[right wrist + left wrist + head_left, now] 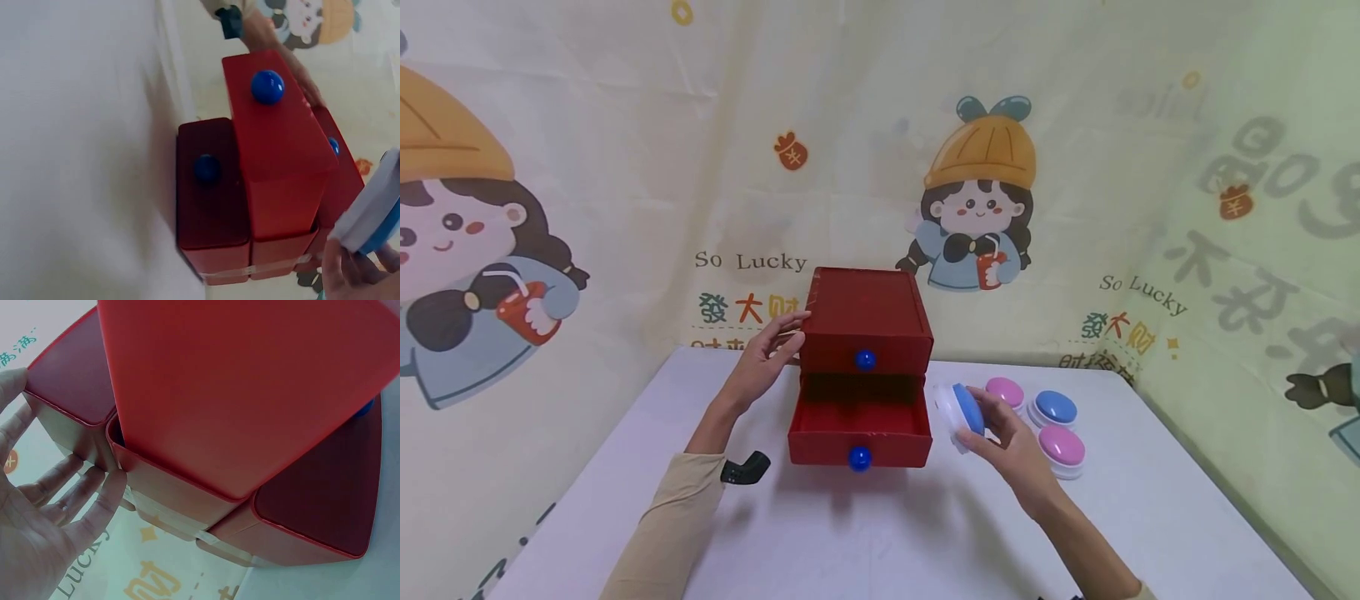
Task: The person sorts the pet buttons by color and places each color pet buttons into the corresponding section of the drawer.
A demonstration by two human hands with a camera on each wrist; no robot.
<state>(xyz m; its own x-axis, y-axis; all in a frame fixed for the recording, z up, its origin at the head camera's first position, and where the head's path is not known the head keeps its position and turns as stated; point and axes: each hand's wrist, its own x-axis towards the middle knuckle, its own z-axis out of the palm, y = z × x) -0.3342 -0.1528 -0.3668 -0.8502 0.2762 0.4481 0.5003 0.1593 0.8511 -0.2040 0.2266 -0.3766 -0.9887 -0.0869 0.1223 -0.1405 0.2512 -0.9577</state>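
A red drawer cabinet (868, 302) stands on the table, its units stacked. The middle drawer (808, 450) is pulled out towards me, its red inside showing and a blue knob (860, 458) on its front. My left hand (765, 357) rests against the cabinet's upper left side, fingers spread along the top unit in the left wrist view. My right hand (1017, 446) grips a round push button (968, 408) with a blue top and white base. It is tilted on edge, just right of the pulled-out drawer. The lowest drawer (209, 215) is closed, hidden in the head view.
To the right of my right hand, two pink push buttons (1062, 445) and another blue one (1056, 407) lie on the white table (820, 542). A printed cloth (850, 200) hangs behind the table and along its sides.
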